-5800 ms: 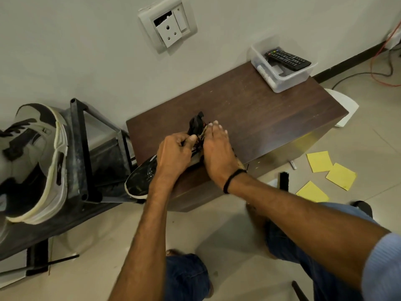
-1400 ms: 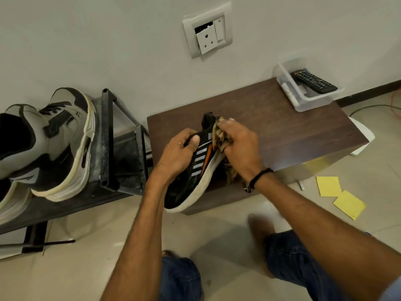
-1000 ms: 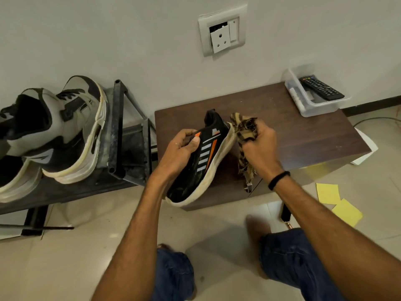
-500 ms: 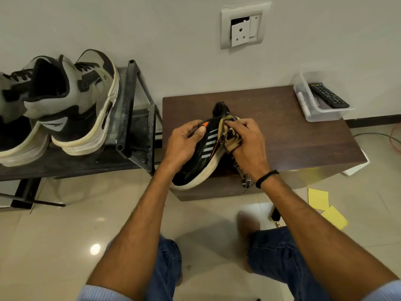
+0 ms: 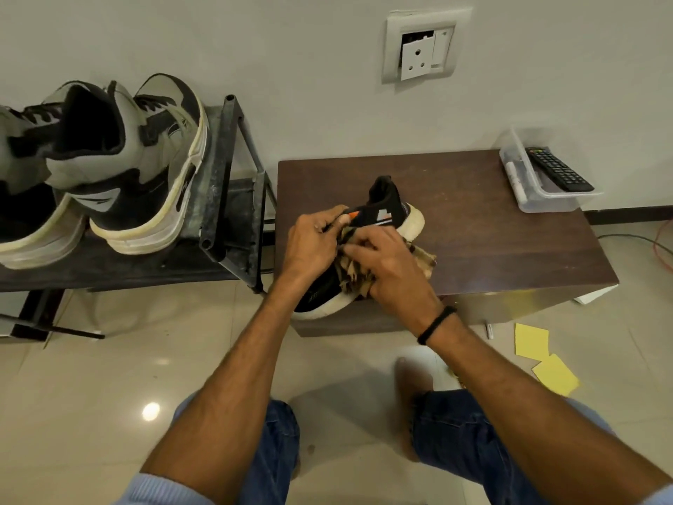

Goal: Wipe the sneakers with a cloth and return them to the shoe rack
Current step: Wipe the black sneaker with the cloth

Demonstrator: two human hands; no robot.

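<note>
Mid-wipe: left hand (image 5: 313, 246) has fingers curled round the upper of the black sneaker (image 5: 386, 210), which lies tilted on the front edge of the low table (image 5: 510, 246), and right hand (image 5: 395, 273) has fingers curled on the bunched cloth (image 5: 422, 257), pressing it to the shoe's side. Wiping looks under way; this shoe is not yet on the shoe rack (image 5: 218, 176), its mate isn't in view, and I can't tell if others were wiped. Count: one black sneaker, one cloth, two grey sneakers (image 5: 138, 165) on the rack, two yellow papers (image 5: 531, 340) on the floor, one remote (image 5: 559, 170).
</note>
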